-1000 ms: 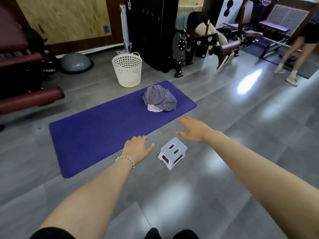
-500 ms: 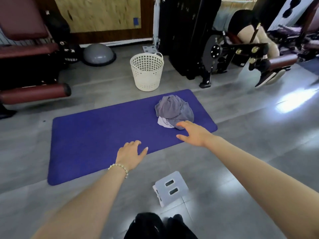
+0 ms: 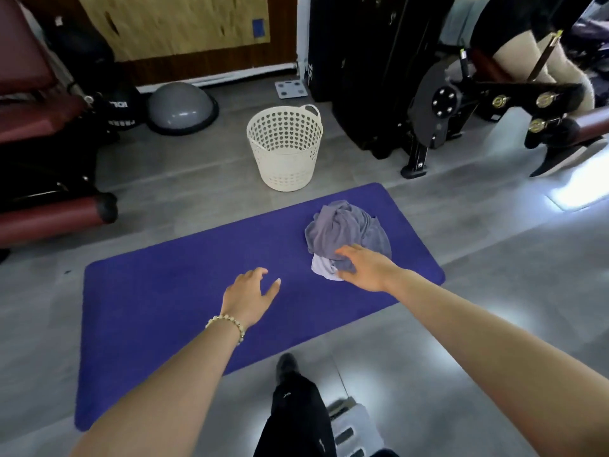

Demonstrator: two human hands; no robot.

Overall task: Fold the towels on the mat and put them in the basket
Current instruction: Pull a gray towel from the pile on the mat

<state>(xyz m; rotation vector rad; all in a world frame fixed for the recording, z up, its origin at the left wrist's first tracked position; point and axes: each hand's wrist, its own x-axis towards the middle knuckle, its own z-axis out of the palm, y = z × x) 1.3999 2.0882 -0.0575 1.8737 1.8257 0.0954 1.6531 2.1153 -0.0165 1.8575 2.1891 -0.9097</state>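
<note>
Your right hand [image 3: 365,268], fingers spread, has now reached the crumpled grey towels [image 3: 346,232] on the purple mat [image 3: 164,308], far right; your left hand [image 3: 248,296] hovers spread. The perforated round basket [image 3: 285,150] stands beyond.

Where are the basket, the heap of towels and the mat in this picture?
basket [image 3: 285,159]: head view, on its perforated front wall.
heap of towels [image 3: 342,225]: head view, on the grey folds at the top of the pile.
mat [image 3: 164,291]: head view, on the bare purple surface left of the hands.
</note>
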